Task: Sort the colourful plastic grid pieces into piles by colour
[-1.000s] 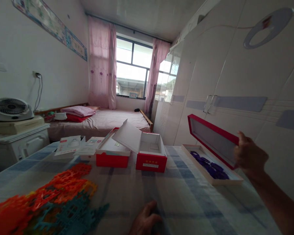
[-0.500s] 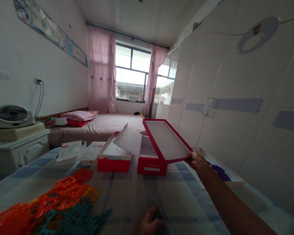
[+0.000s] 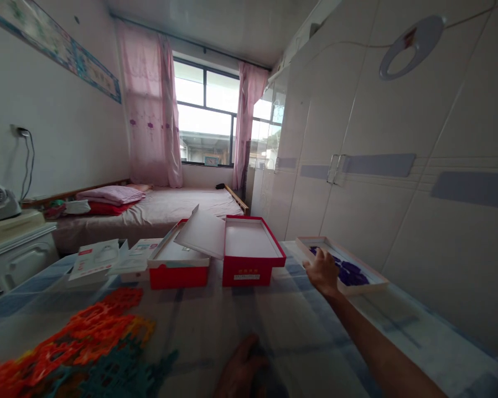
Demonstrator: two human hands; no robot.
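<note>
My right hand [image 3: 322,272] reaches over the near-left rim of a shallow pale box lid [image 3: 373,286]. Purple plastic pieces [image 3: 351,273] lie in that lid, and my spread, slightly bent fingers hold nothing visible. At the bottom middle, my left hand [image 3: 240,369] is dim and curled low over the table, beside a dark shape I cannot make out. A red-edged lid [image 3: 253,237], pale inside, lies on top of a red box [image 3: 247,276]. Orange pieces [image 3: 103,318] and teal pieces [image 3: 116,370] are heaped at the lower left.
Another red box [image 3: 178,277] stands left of centre, with a tilted white panel [image 3: 203,232] leaning across it. Farther left are white cartons [image 3: 95,260]. A checked cloth [image 3: 191,326] covers the table; a bed [image 3: 182,204] and wardrobe [image 3: 357,127] stand beyond.
My right hand has let go of the red-edged lid, which now rests on the red box, and has moved to the purple pieces. The view has turned right; my left hand stays low.
</note>
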